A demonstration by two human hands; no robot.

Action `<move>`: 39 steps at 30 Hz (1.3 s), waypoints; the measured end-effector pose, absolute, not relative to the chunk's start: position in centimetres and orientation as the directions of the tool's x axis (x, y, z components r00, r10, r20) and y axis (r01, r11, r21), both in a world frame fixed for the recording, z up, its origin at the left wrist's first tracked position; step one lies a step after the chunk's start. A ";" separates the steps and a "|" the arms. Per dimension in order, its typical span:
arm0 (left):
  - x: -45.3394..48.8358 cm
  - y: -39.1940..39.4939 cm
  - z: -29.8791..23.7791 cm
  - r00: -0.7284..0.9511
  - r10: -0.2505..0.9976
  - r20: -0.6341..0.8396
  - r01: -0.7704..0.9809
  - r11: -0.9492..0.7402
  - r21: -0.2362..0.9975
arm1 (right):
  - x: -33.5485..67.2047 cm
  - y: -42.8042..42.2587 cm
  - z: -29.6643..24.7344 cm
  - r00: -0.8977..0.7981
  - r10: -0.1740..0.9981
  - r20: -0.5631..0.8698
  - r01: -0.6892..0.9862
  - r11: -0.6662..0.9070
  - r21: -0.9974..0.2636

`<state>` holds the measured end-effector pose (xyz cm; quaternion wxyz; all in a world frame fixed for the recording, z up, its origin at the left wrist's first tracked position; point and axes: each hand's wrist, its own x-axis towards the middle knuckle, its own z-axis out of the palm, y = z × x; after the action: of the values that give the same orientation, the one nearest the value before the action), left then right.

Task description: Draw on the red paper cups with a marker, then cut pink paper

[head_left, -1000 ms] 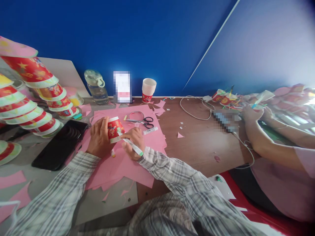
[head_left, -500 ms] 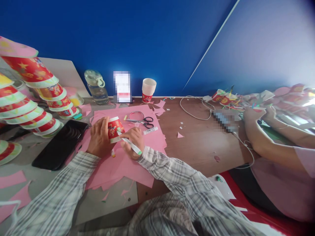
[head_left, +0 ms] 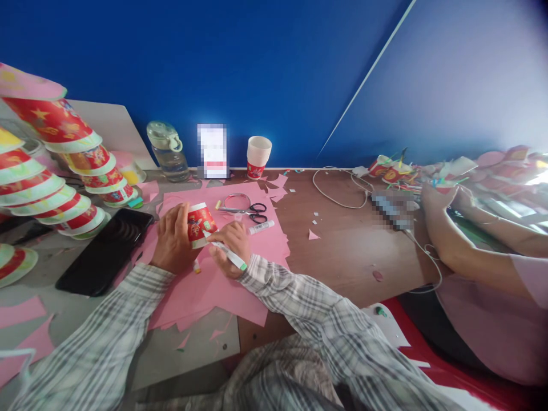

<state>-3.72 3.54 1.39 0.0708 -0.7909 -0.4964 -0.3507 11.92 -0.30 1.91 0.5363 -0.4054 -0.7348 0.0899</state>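
My left hand [head_left: 172, 237] is wrapped round the left side of a red and white paper cup [head_left: 200, 222], which lies tipped over the pink paper sheets [head_left: 231, 285]. Between the fingers of my right hand [head_left: 234, 245] is a white marker [head_left: 231, 256] with a green end; its tip meets the cup's side near the lower edge. Just behind the hands lie black-handled scissors [head_left: 257, 213], a roll of clear tape [head_left: 237, 201] and a white glue stick [head_left: 261, 227].
Leaning stacks of decorated paper cups [head_left: 60, 200] rise at the left, beside a black phone [head_left: 105, 251]. A water bottle [head_left: 168, 154], a lit screen [head_left: 213, 151] and upright cups [head_left: 258, 157] line the blue wall. At right, another person's hands [head_left: 440, 200] work near a cable [head_left: 314, 185].
The marker's tip has shifted slightly along the cup, with small finger movements of my right hand. My left hand keeps its hold. The other person's hands have moved a little.
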 end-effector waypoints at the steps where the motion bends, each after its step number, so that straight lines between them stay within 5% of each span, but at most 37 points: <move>1: -3.7 3.6 1.4 0.261 0.736 0.624 0.835 -0.497 0.237 | 11.9 -0.3 1.9 -0.097 0.698 0.710 0.503 0.650 -0.570; 39: -3.6 3.5 1.5 0.235 0.759 0.608 0.839 -0.474 0.268 | 12.0 -0.4 1.5 -0.095 0.649 0.755 0.432 0.711 -0.556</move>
<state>-3.65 3.53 1.47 0.0571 -0.7837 -0.5095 -0.3506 12.01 -0.37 1.52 0.5631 -0.3681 -0.7336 0.0963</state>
